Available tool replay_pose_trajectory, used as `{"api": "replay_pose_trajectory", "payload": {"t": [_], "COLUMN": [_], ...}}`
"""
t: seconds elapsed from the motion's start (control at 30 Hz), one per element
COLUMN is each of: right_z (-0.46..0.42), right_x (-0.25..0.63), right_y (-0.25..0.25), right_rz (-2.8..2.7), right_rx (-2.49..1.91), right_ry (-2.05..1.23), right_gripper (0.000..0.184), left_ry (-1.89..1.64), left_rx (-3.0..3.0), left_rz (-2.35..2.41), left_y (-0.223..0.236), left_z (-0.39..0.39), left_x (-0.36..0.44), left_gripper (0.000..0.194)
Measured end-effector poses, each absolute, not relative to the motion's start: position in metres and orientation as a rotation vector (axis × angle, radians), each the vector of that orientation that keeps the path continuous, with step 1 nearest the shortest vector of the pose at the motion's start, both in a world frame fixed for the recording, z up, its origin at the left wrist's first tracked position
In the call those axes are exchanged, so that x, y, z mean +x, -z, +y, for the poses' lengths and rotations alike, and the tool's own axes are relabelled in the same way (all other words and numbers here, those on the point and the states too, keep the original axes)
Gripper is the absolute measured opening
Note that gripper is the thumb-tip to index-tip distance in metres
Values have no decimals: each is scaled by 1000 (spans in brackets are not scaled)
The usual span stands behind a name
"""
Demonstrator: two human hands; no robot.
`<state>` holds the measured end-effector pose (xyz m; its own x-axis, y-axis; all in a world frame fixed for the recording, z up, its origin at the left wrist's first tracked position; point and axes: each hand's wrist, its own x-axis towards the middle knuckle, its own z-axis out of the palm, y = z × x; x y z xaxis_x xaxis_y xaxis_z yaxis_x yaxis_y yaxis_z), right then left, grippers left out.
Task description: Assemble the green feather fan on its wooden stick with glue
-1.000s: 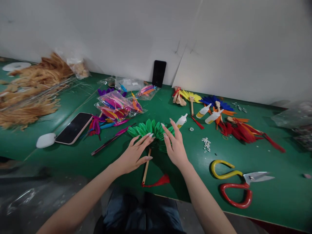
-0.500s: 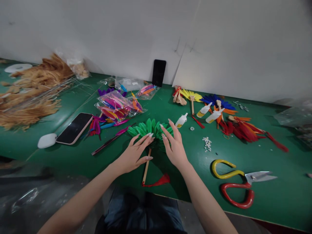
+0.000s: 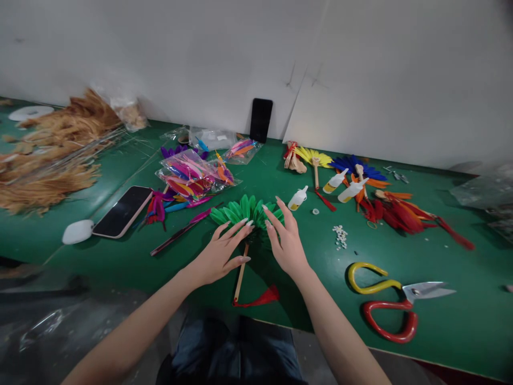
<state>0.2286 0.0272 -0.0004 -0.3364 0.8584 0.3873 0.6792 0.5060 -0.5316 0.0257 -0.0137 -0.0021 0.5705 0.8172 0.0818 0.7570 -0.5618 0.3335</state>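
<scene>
A green feather fan lies on the table in front of me, its wooden handle pointing toward me with a red tassel at the end. My left hand rests over the fan's left and lower part, fingers stretched out. Over its right side lies my right hand, fingers spread on the feathers. The middle of the fan, where the feathers meet the handle, is partly hidden by my fingers. A white glue bottle stands tilted or lies just beyond my right fingertips.
Large scissors lie at the right, near small white beads. Two more glue bottles, a yellow fan and a blue fan are behind. Bagged feathers, a phone and tan fibres are to the left.
</scene>
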Motion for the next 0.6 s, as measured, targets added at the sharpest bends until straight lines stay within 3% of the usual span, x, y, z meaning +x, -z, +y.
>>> {"api": "replay_pose_trajectory", "payload": {"t": [0.6], "right_z": [26], "right_x": [228], "right_y": [1], "right_rz": [-2137], "right_rx": [-1258], "right_ry": [-356], "right_gripper": [39], "left_ry": [-312], "left_rx": [2524], "left_rz": [1301], "left_y": [2], "left_z": [-14], "left_x": [27], "left_gripper": [66]}}
